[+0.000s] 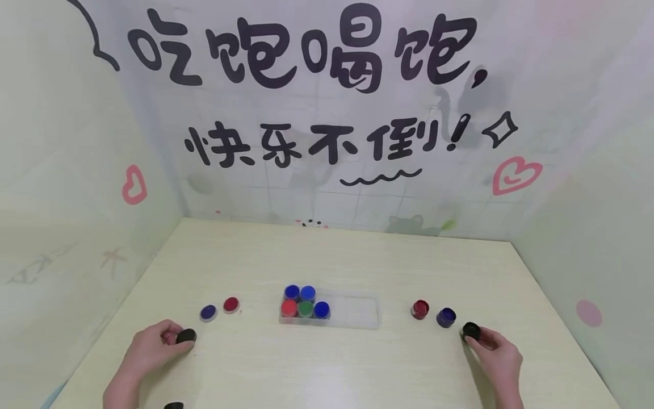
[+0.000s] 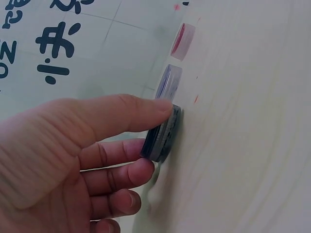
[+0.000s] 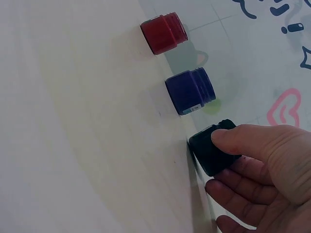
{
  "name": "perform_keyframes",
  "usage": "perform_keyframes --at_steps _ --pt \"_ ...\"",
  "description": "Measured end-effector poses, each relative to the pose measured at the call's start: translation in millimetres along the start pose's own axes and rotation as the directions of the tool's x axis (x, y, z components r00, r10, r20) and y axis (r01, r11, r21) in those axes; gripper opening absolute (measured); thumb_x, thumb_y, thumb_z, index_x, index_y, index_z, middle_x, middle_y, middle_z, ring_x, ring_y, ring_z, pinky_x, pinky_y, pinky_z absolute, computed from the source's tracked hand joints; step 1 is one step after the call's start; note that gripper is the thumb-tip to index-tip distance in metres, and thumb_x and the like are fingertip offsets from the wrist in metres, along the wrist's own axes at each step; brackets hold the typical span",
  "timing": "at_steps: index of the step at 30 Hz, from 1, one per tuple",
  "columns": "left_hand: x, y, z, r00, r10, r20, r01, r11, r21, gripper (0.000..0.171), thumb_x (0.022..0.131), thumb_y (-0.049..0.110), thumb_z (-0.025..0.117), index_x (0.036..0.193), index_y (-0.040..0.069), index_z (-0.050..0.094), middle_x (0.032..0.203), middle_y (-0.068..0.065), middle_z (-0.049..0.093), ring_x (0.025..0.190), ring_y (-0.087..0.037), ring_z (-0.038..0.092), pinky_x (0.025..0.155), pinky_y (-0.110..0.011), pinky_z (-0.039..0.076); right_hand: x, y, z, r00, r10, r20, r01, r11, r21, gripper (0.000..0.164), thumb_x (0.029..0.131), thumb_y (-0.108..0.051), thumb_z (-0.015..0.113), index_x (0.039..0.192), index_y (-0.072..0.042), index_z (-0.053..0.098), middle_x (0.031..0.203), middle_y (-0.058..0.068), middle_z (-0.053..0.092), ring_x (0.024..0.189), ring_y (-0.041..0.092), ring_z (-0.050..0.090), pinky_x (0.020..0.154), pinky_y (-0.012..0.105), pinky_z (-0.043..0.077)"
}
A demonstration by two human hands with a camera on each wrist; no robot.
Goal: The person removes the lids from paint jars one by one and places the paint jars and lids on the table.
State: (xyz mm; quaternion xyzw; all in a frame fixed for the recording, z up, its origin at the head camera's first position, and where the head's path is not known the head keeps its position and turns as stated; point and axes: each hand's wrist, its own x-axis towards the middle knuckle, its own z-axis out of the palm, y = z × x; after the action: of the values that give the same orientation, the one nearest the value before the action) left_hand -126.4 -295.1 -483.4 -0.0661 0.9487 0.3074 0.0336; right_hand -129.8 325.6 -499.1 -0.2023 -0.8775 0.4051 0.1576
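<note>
My left hand [image 1: 153, 346] pinches a dark jar lid [image 1: 186, 336] between thumb and fingers, low over the table at the left. Beyond it lie a blue lid [image 1: 208, 313] and a red lid [image 1: 231, 305], which also show in the left wrist view. At the right, my right hand [image 1: 498, 355] grips a small, very dark paint jar [image 3: 210, 150] by its sides, thumb in front. An uncapped blue paint jar [image 3: 189, 91] and an uncapped red paint jar [image 3: 164, 33] stand in a row beside it.
A clear plastic tray [image 1: 379, 311] lies mid-table, with several capped jars, blue, red and green, in its left half. Part of a dark round object [image 1: 174, 405] shows at the bottom edge. Printed curtains [image 1: 327, 193] enclose the table [image 1: 327, 363] at the back and sides.
</note>
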Motion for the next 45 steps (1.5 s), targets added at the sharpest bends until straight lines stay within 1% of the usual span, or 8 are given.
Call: perform_keyframes --at_steps 11,17,20,24,28,32,37,45 --pt "5.8 4.4 0.0 1.0 0.011 0.007 -0.011 1.0 0.011 0.035 0.074 0.026 0.078 0.091 -0.001 0.062 0.073 -0.002 0.051 0.068 -0.017 0.044 0.063 -0.032 0.035 0.8 0.4 -3.4 0.999 -0.029 0.015 0.03 0.997 -0.069 0.036 0.076 -0.004 0.074 0.105 0.011 0.061 0.096 0.027 0.065 0.068 0.003 0.059 0.063 0.004 0.034" --pt "4.6 6.8 -0.2 1.0 0.019 0.0 -0.019 0.999 0.027 0.045 0.076 0.033 0.077 0.097 -0.003 0.061 0.074 -0.002 0.051 0.068 -0.016 0.045 0.063 -0.031 0.036 0.9 -6.2 -3.1 0.999 -0.029 0.031 0.031 0.997 -0.077 0.055 0.078 -0.007 0.073 0.123 0.013 0.048 0.112 0.034 0.055 0.102 0.044 0.054 0.087 0.044 0.042" --pt "5.5 11.3 -0.1 0.999 0.02 -0.03 -0.019 1.0 0.019 0.05 0.079 0.039 0.073 0.101 -0.004 0.06 0.076 -0.002 0.052 0.068 -0.016 0.045 0.062 -0.031 0.036 0.9 -12.3 -0.9 0.998 -0.064 -0.027 0.062 0.996 -0.062 0.057 0.077 -0.005 0.074 0.125 0.012 0.047 0.116 0.034 0.053 0.106 0.042 0.05 0.089 0.051 0.037" --pt "8.2 21.2 0.0 0.993 0.056 -0.108 -0.057 0.998 -0.013 0.048 0.083 0.037 0.07 0.104 -0.005 0.061 0.079 -0.004 0.052 0.067 -0.016 0.043 0.058 -0.029 0.035 -0.2 -21.6 4.3 0.982 -0.144 -0.125 0.141 0.989 -0.037 0.047 0.076 -0.001 0.074 0.117 0.01 0.056 0.112 0.029 0.058 0.095 0.009 0.054 0.086 0.028 0.039" --pt "12.1 35.2 2.3 0.973 0.139 -0.187 -0.154 0.986 -0.07 0.042 0.084 0.03 0.071 0.108 -0.004 0.063 0.078 -0.004 0.05 0.066 -0.014 0.04 0.055 -0.026 0.033 -2.2 -33.9 10.2 0.959 -0.222 -0.175 0.229 0.973 0.022 0.036 0.075 0.002 0.074 0.109 0.008 0.062 0.103 0.026 0.063 0.082 -0.022 0.037 0.076 0.003 0.033" --pt "18.6 49.6 8.5 0.955 0.223 -0.194 -0.252 0.957 -0.144 0.043 0.083 0.025 0.072 0.112 -0.004 0.061 0.078 -0.003 0.049 0.064 -0.011 0.039 0.052 -0.027 0.032 -4.7 -51.4 20.5 0.931 -0.324 -0.168 0.342 0.935 0.095 0.033 0.072 0.008 0.074 0.104 0.009 0.064 0.097 0.025 0.064 0.083 -0.024 0.042 0.076 0.0 0.034" --pt "27.6 68.2 19.4 0.947 0.297 -0.127 -0.32 0.914 -0.249 0.047 0.08 0.018 0.075 0.117 -0.006 0.059 0.077 -0.003 0.05 0.062 -0.009 0.04 0.052 -0.025 0.034 -7.3 -73.1 41.0 0.887 -0.45 -0.104 0.461 0.877 0.133 0.032 0.07 0.009 0.075 0.101 0.007 0.066 0.094 0.019 0.066 0.085 -0.011 0.053 0.076 0.005 0.041" --pt "41.1 94.1 38.2 0.928 0.369 -0.051 -0.365 0.876 -0.316 0.049 0.078 0.012 0.076 0.119 -0.008 0.058 0.076 -0.006 0.05 0.06 -0.008 0.038 0.054 -0.023 0.033 -12.0 -99.2 82.0 0.766 -0.643 -0.018 0.637 0.755 0.158 0.031 0.069 0.008 0.076 0.098 0.002 0.068 0.089 0.012 0.068 0.075 0.024 0.063 0.065 0.024 0.05"
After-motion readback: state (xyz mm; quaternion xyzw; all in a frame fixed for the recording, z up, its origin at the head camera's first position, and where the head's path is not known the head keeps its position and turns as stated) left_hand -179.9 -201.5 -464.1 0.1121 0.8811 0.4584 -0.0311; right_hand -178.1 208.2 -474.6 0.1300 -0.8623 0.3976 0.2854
